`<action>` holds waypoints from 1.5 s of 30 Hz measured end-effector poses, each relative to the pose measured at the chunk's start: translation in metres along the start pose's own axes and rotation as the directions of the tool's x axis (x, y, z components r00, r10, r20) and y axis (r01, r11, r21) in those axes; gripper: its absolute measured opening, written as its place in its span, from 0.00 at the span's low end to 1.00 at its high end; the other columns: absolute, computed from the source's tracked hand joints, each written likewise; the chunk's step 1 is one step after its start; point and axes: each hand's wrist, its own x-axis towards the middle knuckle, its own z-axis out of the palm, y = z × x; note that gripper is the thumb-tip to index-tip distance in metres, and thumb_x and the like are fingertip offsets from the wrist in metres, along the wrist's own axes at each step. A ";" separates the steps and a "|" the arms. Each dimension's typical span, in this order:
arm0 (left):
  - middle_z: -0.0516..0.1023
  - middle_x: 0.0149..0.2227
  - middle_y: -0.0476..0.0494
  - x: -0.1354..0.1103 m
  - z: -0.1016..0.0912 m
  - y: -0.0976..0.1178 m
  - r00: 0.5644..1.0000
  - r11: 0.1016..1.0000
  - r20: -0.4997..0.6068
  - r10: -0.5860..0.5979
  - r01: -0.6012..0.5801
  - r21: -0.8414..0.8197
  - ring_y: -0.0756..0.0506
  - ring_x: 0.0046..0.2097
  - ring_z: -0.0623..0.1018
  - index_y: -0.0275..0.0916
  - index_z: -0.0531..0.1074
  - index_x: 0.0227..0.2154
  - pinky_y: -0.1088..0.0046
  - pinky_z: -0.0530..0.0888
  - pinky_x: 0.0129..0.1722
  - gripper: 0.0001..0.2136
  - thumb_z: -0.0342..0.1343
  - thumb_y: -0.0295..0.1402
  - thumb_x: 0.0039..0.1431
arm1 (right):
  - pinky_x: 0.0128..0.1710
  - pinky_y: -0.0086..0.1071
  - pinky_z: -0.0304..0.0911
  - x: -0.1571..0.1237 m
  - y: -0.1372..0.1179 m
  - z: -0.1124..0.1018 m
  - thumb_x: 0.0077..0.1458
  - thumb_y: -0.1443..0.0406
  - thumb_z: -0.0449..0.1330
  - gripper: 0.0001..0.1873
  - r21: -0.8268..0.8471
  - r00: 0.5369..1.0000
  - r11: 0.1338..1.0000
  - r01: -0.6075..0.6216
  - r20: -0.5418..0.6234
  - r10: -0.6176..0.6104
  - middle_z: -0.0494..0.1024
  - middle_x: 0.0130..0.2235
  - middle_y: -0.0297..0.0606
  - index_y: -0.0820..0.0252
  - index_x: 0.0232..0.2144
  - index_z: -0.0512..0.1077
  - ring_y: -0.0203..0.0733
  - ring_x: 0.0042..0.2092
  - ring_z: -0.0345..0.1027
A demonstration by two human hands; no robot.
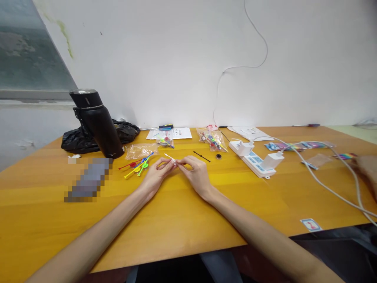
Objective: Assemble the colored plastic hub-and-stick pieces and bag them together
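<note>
Both hands meet over the middle of the table, fingertips pinched on a small white plastic arrow. My left hand grips it from the left, its thin tip pointing up and left. From the other side, my right hand pinches its near end, where the fingers partly hide a rounded white bit. Left of my hands lie red, blue, yellow and green plastic arrows with round discs. Just beyond my right hand are a thin black arrow and a small black disc.
A black bottle stands left by a black plastic bag; a blurred flat object lies nearer. Behind are clear bags of coloured parts and a screwdriver. Right are a power strip, cables and another person's hand.
</note>
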 end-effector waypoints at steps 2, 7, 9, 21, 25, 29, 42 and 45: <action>0.83 0.42 0.45 0.000 0.000 0.000 1.000 1.000 -0.009 0.010 -0.010 0.003 0.47 0.47 0.81 0.38 0.75 0.35 0.65 0.68 0.62 0.16 0.72 0.40 0.49 | 0.45 0.35 0.68 0.001 0.001 0.000 0.64 0.64 0.60 0.07 -0.036 1.000 0.999 -0.007 0.022 0.008 0.82 0.37 0.39 0.54 0.36 0.78 0.45 0.41 0.76; 0.84 0.42 0.44 0.000 0.000 -0.001 0.998 0.999 -0.058 0.024 -0.025 -0.023 0.47 0.47 0.81 0.38 0.75 0.35 0.65 0.69 0.61 0.17 0.74 0.38 0.47 | 0.46 0.34 0.68 0.002 0.001 0.002 0.64 0.65 0.60 0.07 0.018 0.999 1.000 0.009 0.037 -0.009 0.81 0.38 0.39 0.54 0.37 0.79 0.44 0.41 0.75; 0.84 0.41 0.44 0.000 -0.001 -0.001 0.997 0.999 -0.075 0.014 -0.017 -0.037 0.47 0.47 0.82 0.37 0.75 0.35 0.65 0.70 0.61 0.17 0.74 0.38 0.47 | 0.47 0.35 0.69 0.002 -0.001 0.003 0.64 0.66 0.59 0.07 0.108 0.999 0.994 -0.002 0.036 -0.002 0.81 0.39 0.39 0.55 0.38 0.79 0.43 0.42 0.76; 0.85 0.44 0.41 0.001 0.001 -0.001 0.999 0.998 -0.034 0.040 -0.038 0.055 0.43 0.49 0.82 0.39 0.74 0.40 0.62 0.73 0.59 0.19 0.72 0.42 0.49 | 0.48 0.33 0.69 0.007 -0.001 -0.006 0.62 0.67 0.57 0.10 0.336 0.990 0.932 -0.136 0.087 0.113 0.80 0.42 0.38 0.57 0.38 0.79 0.40 0.45 0.75; 0.83 0.49 0.40 0.001 0.005 0.006 0.998 0.997 -0.013 0.060 -0.059 0.051 0.42 0.50 0.82 0.41 0.73 0.45 0.61 0.73 0.58 0.20 0.69 0.42 0.53 | 0.43 0.31 0.68 0.012 -0.001 -0.005 0.63 0.62 0.57 0.08 0.384 0.970 0.894 -0.233 0.030 0.240 0.80 0.42 0.38 0.58 0.41 0.75 0.39 0.43 0.74; 0.81 0.53 0.39 0.000 0.003 0.010 0.995 0.991 0.011 0.098 -0.098 0.091 0.41 0.53 0.80 0.42 0.73 0.45 0.62 0.72 0.57 0.18 0.67 0.43 0.55 | 0.37 0.30 0.66 0.007 0.002 0.000 0.62 0.58 0.59 0.11 0.377 0.936 0.859 -0.348 0.193 0.294 0.80 0.36 0.36 0.59 0.37 0.75 0.38 0.35 0.71; 0.84 0.46 0.40 -0.001 0.002 0.007 0.998 0.998 0.024 0.066 -0.067 0.019 0.40 0.51 0.81 0.41 0.73 0.46 0.65 0.75 0.52 0.20 0.69 0.42 0.54 | 0.36 0.30 0.63 0.002 -0.003 0.009 0.59 0.56 0.63 0.14 0.492 0.901 0.794 -0.358 0.406 0.154 0.81 0.37 0.38 0.61 0.38 0.80 0.38 0.35 0.70; 0.84 0.45 0.41 0.000 0.002 0.007 0.998 0.998 0.005 0.059 -0.059 0.004 0.43 0.48 0.82 0.40 0.74 0.46 0.69 0.75 0.49 0.20 0.69 0.41 0.53 | 0.37 0.30 0.64 0.003 -0.002 0.011 0.59 0.56 0.64 0.13 0.547 0.911 0.755 -0.363 0.377 0.166 0.79 0.36 0.37 0.60 0.36 0.78 0.37 0.36 0.70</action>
